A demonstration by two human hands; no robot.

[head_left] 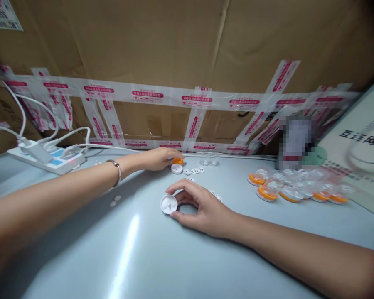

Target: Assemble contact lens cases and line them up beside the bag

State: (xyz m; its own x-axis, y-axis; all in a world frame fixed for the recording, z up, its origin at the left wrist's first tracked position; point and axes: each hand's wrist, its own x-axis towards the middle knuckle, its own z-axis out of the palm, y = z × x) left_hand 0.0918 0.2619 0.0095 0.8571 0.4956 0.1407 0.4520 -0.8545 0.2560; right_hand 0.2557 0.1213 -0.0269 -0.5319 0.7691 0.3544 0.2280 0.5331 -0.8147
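My right hand (202,207) grips a round white plastic cap (168,204) by its edge, between the thumb and fingers. The cap's hollow side, with a small raised centre, faces up. Farther back, my left hand (160,158), with a bracelet at the wrist, has its fingers and thumb around an orange ring (178,160); the fingertips are partly hidden. A second white cap (176,169) lies just in front of that ring. Beside it are several small white cut-out pieces (197,170). More white pieces (218,197) show behind my right hand.
Clear domes (209,160) stand at the back. Several orange, white and clear round units (268,192) cluster at the right. A power strip (50,160) with plugged cables lies left. Small white discs (115,201) rest nearby. A taped cardboard box (162,120) walls the back.
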